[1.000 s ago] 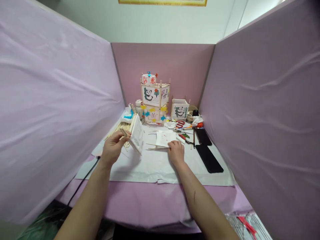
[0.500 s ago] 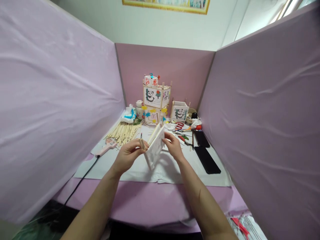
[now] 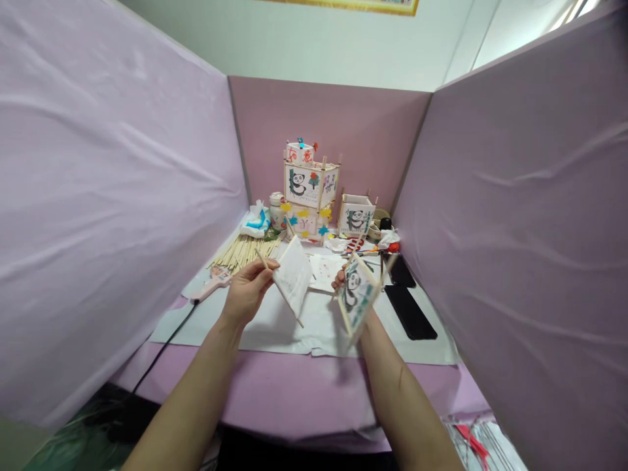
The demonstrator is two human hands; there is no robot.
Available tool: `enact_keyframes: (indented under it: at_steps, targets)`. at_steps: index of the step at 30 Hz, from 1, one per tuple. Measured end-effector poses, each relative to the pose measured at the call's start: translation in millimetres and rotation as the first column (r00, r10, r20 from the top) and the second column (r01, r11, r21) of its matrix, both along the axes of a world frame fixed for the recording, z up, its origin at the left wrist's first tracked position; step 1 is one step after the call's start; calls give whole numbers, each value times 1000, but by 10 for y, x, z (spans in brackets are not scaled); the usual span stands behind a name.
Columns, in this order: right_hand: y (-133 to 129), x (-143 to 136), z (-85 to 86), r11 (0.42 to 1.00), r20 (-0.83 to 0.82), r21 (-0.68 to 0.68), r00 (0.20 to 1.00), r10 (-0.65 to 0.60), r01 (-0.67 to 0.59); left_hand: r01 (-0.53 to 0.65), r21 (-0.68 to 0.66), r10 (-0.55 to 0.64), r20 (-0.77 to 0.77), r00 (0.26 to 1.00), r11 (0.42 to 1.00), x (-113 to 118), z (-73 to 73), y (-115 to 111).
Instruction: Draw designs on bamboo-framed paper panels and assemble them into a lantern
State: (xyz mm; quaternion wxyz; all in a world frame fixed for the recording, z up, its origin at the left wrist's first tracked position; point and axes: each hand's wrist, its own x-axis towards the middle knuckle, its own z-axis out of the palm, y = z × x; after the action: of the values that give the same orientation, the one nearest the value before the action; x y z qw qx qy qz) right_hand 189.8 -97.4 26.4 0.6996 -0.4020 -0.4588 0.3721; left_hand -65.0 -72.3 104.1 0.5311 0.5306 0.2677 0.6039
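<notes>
My left hand (image 3: 249, 288) pinches the stick edge of a white panel (image 3: 293, 275), which hangs tilted with its plain-looking side showing. Behind a panda panel (image 3: 357, 291), the fingers of my right hand (image 3: 339, 279) curl at its left edge; the rest of that hand is hidden by the panel. The panda panel has wooden sticks along its edges and is slightly blurred. A gap separates the two panels above the white cloth (image 3: 275, 337). On the cloth behind them lies a white sheet with small red marks (image 3: 324, 271).
A tiered panda lantern (image 3: 303, 186) and a smaller panda box (image 3: 357, 214) stand at the back. Sticks (image 3: 243, 252) and a pink glue gun (image 3: 212, 286) with a black cord lie left. Two black phones (image 3: 409, 313) lie right, near tools. Purple cloth walls rise on both sides.
The panels were close together between my hands and are now apart. My right hand has turned, bringing the panda drawing into view. The view has shifted slightly.
</notes>
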Motion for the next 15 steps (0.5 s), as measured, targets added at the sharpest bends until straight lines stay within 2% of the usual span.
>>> enact_keyframes:
  at_steps: [2, 4, 7, 9, 13, 15]
  targets:
    - [-107, 40, 33, 997, -41, -10, 996, 73, -74, -4, -22, 4, 11, 1000, 1000, -4, 8, 1]
    - [-186, 21, 79, 977, -112, -40, 973, 204, -209, -6, -15, 5, -30, 1000, 1000, 11, 29, -9]
    - [-259, -103, 166, 915, -179, -109, 913, 366, -388, -17, 80, 32, -195, 980, 997, 101, 114, -36]
    - [-301, -204, 221, 870, -257, -85, 854, 452, -486, 10, 165, 43, -315, 948, 986, 210, 212, -55]
    - [-390, -299, 289, 834, -321, -24, 794, 516, -552, 146, 240, -21, -455, 890, 960, 476, 436, -73]
    - [-425, -279, 294, 823, -340, -1, 774, 534, -568, 149, 272, 9, -507, 862, 951, 592, 529, -78]
